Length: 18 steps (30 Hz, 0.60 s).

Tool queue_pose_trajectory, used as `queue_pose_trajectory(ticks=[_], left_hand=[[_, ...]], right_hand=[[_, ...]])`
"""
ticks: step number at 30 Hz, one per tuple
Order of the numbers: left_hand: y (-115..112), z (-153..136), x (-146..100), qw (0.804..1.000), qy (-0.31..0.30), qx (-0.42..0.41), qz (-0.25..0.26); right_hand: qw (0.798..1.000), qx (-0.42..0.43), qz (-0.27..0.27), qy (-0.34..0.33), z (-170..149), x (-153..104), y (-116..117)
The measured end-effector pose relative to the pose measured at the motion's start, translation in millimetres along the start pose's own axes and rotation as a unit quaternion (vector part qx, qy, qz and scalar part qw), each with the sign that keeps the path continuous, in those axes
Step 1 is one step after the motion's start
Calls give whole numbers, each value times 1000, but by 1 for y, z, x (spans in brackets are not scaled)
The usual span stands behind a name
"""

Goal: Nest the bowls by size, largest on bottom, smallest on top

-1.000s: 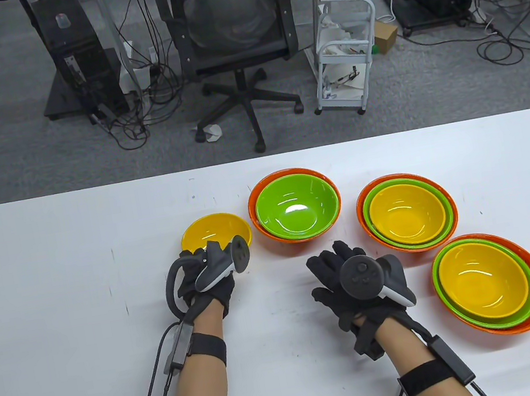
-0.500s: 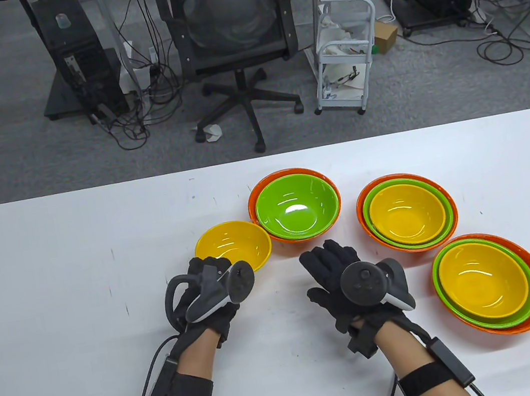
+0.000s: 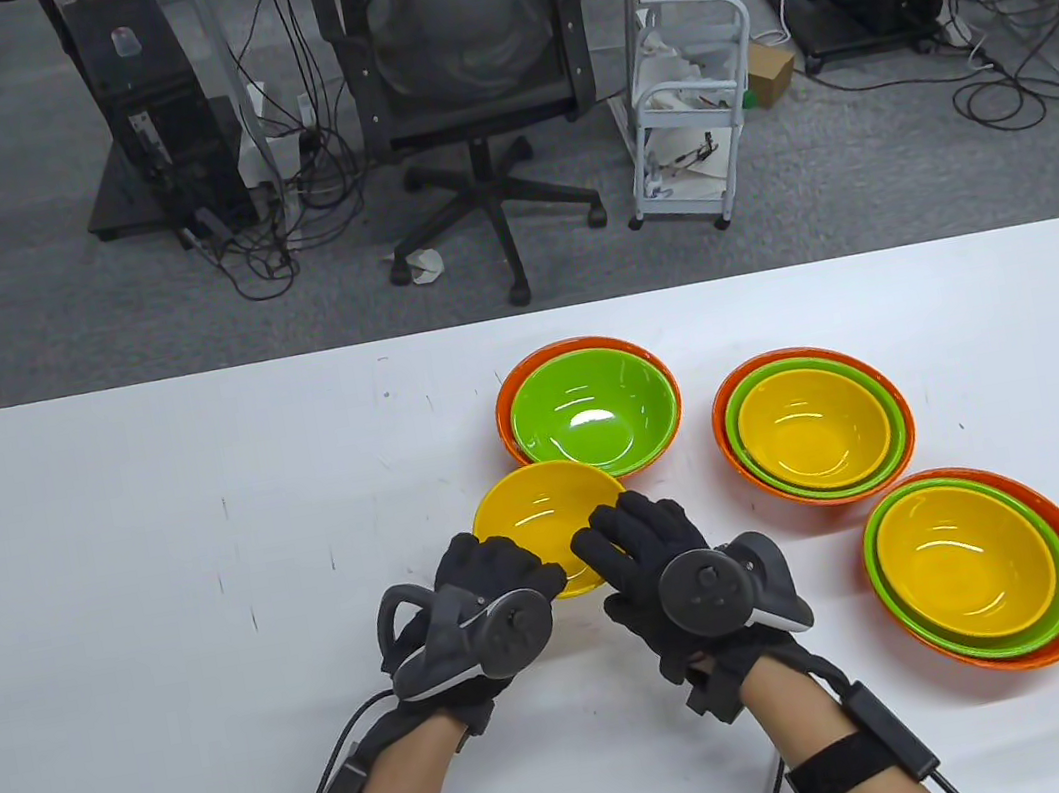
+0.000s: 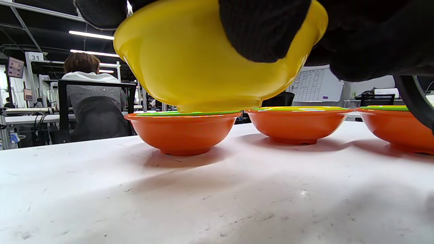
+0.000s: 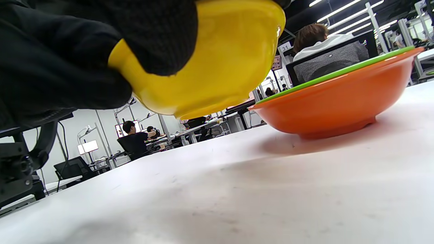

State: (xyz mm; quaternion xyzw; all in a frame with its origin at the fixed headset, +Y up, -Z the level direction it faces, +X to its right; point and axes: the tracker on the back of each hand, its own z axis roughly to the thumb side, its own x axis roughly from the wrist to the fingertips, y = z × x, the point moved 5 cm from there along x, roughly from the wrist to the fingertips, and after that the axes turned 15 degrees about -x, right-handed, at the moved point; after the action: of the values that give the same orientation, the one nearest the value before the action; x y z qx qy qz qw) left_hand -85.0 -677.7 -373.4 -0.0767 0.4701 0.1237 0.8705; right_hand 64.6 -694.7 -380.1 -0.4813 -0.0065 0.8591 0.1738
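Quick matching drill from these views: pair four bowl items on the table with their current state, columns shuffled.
Things:
1. loose yellow bowl
2. far orange bowl
3. middle stack
4. near-right stack

States:
A. full three-bowl nest, closest to the table's right edge
B. lifted off the table, held by left hand and right hand
C. holds only a green bowl
D. full three-bowl nest between the other two

Pairs: 1-B, 2-C, 3-D, 4-A

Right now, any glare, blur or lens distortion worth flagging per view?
Table view: sharp, with small white highlights inside the green bowl and the nested yellow ones. Left wrist view: gloved fingers close and soft, the held yellow bowl blocks much of the frame. Right wrist view: horizon tilted, near table blurred.
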Motion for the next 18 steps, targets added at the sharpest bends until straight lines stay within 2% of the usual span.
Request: queue_pose_trajectory(ticks=[3, 5, 12, 18], left_hand=[[-1, 2, -1, 1000, -6, -6, 0], [0, 4, -2, 1000, -11, -6, 2], [11, 2, -9, 1000, -5, -6, 24], [29, -10, -31, 998, -9, -32, 61]], right_hand=[[1000, -17, -16, 0, 2, 0, -3], [998, -30, -48, -4, 5, -1, -9], [992, -72, -89, -43, 15, 2, -23], [989, -91, -105, -44, 19, 20, -37]])
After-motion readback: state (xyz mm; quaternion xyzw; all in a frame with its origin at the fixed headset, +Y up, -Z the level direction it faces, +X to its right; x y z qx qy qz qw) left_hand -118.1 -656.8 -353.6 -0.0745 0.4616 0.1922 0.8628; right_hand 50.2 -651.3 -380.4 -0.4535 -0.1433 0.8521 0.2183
